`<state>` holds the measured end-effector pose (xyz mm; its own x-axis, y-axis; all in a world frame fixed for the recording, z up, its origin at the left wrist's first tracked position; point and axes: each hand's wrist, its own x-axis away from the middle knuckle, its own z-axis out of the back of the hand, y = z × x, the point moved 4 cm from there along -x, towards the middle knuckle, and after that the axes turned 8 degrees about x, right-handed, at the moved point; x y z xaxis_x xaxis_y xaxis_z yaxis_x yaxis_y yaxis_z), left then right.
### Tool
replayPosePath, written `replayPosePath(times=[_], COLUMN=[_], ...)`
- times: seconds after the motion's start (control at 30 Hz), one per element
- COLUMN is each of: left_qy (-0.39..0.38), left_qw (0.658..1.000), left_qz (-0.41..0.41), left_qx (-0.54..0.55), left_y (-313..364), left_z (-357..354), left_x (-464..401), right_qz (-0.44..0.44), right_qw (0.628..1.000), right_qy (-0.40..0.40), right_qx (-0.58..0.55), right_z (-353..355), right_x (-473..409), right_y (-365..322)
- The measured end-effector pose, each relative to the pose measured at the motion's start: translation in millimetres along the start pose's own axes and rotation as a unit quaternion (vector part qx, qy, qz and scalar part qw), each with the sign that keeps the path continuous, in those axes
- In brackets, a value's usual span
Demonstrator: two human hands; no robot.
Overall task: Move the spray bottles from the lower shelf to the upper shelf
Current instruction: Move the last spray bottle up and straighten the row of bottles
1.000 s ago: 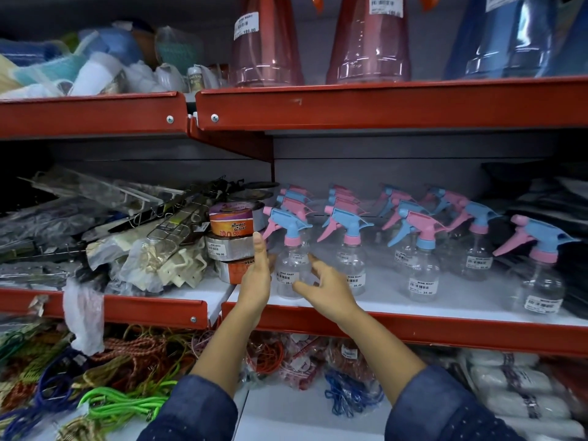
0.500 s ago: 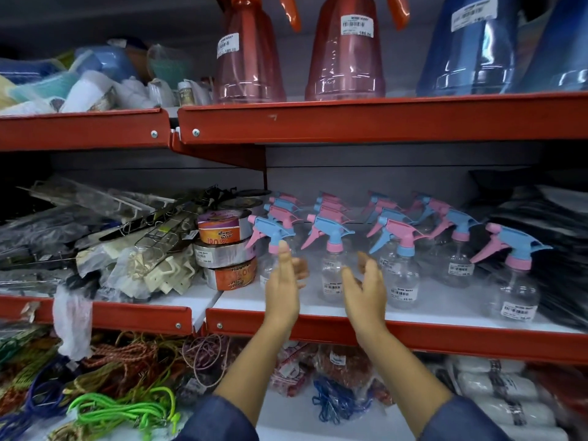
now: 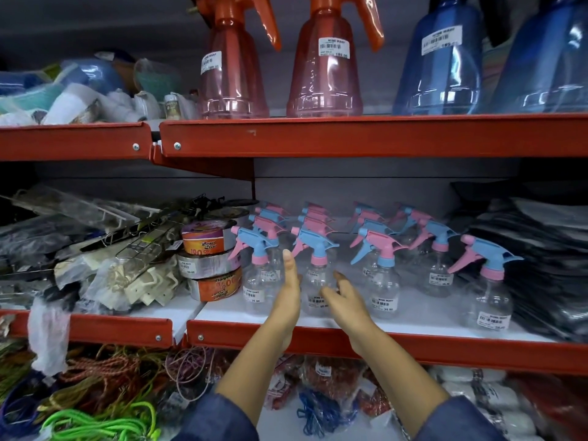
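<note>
Several small clear spray bottles with pink and blue trigger heads stand in rows on the lower shelf [image 3: 413, 319]. The second front bottle [image 3: 315, 275] stands between my two hands. My left hand [image 3: 289, 291] is upright and flat, fingers together, between that bottle and the front left bottle [image 3: 257, 278]. My right hand [image 3: 345, 300] is open, fingers curled toward the same bottle's right side; contact is unclear. Neither hand holds anything. The upper shelf [image 3: 366, 135] is above.
Two large red sprayers [image 3: 235, 71] and blue ones [image 3: 442, 65] crowd the upper shelf. Stacked tape rolls [image 3: 208, 262] and packaged hardware [image 3: 105, 259] lie left of the bottles, dark packets [image 3: 541, 256] to the right. Cords [image 3: 95, 409] fill the bottom shelf.
Both hands shifted right from the front left bottle toward the second front bottle. The view tilted up, showing more of the upper shelf.
</note>
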<state>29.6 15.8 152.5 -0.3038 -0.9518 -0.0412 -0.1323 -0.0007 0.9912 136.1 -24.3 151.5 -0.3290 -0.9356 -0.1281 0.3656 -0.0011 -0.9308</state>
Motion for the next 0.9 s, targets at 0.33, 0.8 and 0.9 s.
replayPosePath(times=[0.33, 0.8, 0.9], left_qy=[0.018, -0.062, -0.067], left_qw=[1.0, 0.998, 0.997], left_qz=[-0.004, -0.011, 0.029], left_qx=[0.01, 0.004, 0.011], left_y=[-1, -4, -9], left_z=[-8, -105, -115], left_x=[4, 17, 10], right_qz=[0.002, 0.029, 0.005], right_qw=[0.999, 0.981, 0.995], right_qy=[-0.041, 0.193, 0.101], right_qx=[-0.006, 0.013, 0.009], right_z=[5, 110, 114], right_x=[2, 8, 2], right_y=[1, 40, 40])
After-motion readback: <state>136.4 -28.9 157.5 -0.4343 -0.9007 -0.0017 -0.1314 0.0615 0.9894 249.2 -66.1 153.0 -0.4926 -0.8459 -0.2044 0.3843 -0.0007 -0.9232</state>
